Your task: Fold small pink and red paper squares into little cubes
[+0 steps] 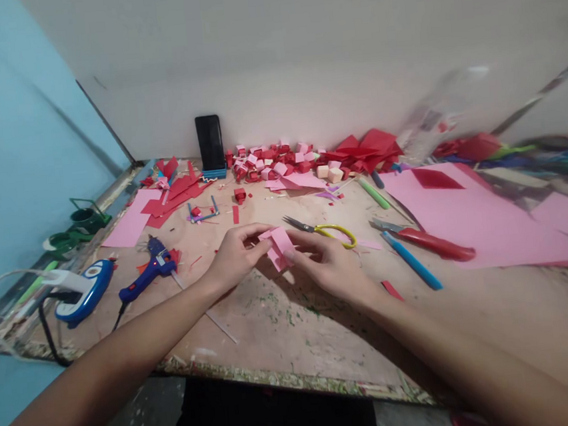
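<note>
Over the middle of the table, a small folded piece of pink paper [279, 248] is held between both hands. My left hand [240, 254] pinches its left side with thumb and fingers. On the other side, my right hand [326, 259] grips its right edge, the thumb in front. The paper has upright flaps and creases. Just beyond my right hand lie scissors with yellow handles [336, 231]. A blue glue gun [149, 269] rests to the left of my left hand.
Many small red and pink paper cubes [279, 160] pile up at the back beside a phone on a stand [210, 143]. To the right lie a red-handled knife [435, 244], a blue stick-shaped tool [412, 261] and large pink sheets [491, 226]. A blue-and-white power strip [85, 292] sits left.
</note>
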`<state>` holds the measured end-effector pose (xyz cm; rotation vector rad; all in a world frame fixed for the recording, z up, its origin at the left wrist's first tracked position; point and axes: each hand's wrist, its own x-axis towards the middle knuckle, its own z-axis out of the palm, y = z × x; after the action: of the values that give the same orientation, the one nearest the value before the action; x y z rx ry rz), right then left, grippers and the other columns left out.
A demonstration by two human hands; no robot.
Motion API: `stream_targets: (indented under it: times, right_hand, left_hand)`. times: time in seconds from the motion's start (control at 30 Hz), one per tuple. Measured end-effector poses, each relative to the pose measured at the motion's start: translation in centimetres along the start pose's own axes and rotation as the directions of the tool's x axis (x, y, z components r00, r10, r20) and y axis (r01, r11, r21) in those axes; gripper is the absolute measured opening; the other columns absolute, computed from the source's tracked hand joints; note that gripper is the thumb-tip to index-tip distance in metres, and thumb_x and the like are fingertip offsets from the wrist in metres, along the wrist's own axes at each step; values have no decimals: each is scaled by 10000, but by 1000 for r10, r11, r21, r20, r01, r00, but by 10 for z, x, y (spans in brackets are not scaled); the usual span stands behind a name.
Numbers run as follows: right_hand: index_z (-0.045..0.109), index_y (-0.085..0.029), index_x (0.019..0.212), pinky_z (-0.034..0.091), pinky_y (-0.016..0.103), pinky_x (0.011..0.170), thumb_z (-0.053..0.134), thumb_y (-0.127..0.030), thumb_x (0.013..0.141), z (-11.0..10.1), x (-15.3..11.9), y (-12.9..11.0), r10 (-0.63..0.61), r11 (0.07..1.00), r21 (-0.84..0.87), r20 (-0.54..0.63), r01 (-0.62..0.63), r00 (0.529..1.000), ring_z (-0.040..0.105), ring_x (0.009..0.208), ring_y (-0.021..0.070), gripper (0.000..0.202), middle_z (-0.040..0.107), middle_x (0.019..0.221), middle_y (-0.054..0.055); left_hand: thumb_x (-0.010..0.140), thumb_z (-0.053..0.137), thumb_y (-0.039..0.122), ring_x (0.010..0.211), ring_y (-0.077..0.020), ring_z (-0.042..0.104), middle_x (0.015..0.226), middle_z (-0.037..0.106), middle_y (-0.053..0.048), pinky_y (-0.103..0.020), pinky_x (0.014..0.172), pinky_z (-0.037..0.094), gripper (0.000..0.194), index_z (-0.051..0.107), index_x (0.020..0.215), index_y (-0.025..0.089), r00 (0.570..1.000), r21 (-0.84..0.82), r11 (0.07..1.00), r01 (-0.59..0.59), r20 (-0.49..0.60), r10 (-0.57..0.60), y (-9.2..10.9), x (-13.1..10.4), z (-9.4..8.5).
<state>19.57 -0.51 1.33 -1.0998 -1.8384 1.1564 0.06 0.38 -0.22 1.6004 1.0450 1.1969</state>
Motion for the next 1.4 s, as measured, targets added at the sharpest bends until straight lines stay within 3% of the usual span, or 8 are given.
stream_targets:
  times: [0.27, 0.4, 0.53, 0.73, 0.83, 0.97, 1.07, 1.4]
  right_hand:
    - [656, -237, 1381, 590, 339, 690, 625, -262, 883, 4, -3, 7, -26, 995, -95, -72, 19, 997, 723, 853, 239, 500, 770, 1104, 99]
    - [768, -221, 1189, 549, 321, 632, 574, -248, 893, -1, -2, -3, 48, 999, -9, -39, -48, 998, 698, 752, 223, 356, 785, 962, 72]
    - [800, -168, 972, 497, 300, 606, 594, -222, 827, -6, 4, 0, 109, 991, 89, -44, -105, 993, 634, 676, 192, 257, 752, 803, 53]
    - [789, -151, 994, 528, 303, 651, 702, -312, 801, -9, 9, 12, 229, 938, 269, -10, -218, 973, 658, 753, 206, 266, 763, 874, 71]
    - [789, -147, 969, 545, 306, 663, 744, -325, 778, -8, 8, 13, 264, 907, 343, -5, -246, 965, 662, 765, 209, 264, 761, 873, 75]
    - [780, -148, 939, 549, 308, 651, 798, -330, 729, -6, 8, 11, 298, 862, 430, 2, -270, 954, 643, 719, 190, 278, 749, 826, 69]
    - [770, -157, 971, 552, 334, 663, 801, -325, 721, -6, 8, 9, 301, 837, 472, 25, -277, 953, 637, 683, 183, 302, 744, 829, 63]
    - [710, -159, 821, 397, 295, 602, 728, -418, 817, -6, 7, 4, 159, 983, 97, -15, -157, 987, 557, 641, 162, 260, 674, 725, 34]
  left_hand:
    - [865, 618, 151, 891, -194, 718, 1033, 793, -68, -287, 782, 549, 257, 784, 1062, 163, 999, 38, 999, -32, 26, 31, 3, -1, 0]
    - [869, 625, 176, 834, -179, 693, 1037, 781, -81, -281, 730, 534, 248, 776, 1064, 153, 1000, 32, 999, -2, 26, 2, 2, 0, 0]
    - [846, 662, 174, 750, -150, 647, 923, 739, -56, -263, 689, 505, 305, 729, 1143, 157, 997, 49, 998, 38, -71, -34, -4, 1, 0]
    - [851, 685, 188, 785, -128, 617, 934, 648, -2, -232, 699, 484, 181, 609, 1014, 203, 993, 19, 998, -66, -98, 68, -4, 0, 0]
    - [891, 615, 155, 797, -133, 610, 946, 664, -7, -243, 713, 474, 108, 659, 977, 204, 993, 85, 991, -99, -58, 104, 1, -2, -2]
    - [882, 505, 41, 1002, -173, 642, 1044, 689, -42, -283, 853, 485, 289, 749, 883, 196, 986, 163, 972, -167, 20, 166, 3, -2, -4]
    - [879, 513, 41, 994, -178, 652, 1058, 685, -57, -278, 823, 502, 288, 761, 874, 187, 985, 192, 966, -174, 49, 168, 2, -3, -4]
    - [882, 672, 152, 953, -192, 678, 1020, 708, -75, -319, 864, 537, 86, 753, 879, 180, 963, 325, 906, -270, 87, 256, 9, -6, 1]
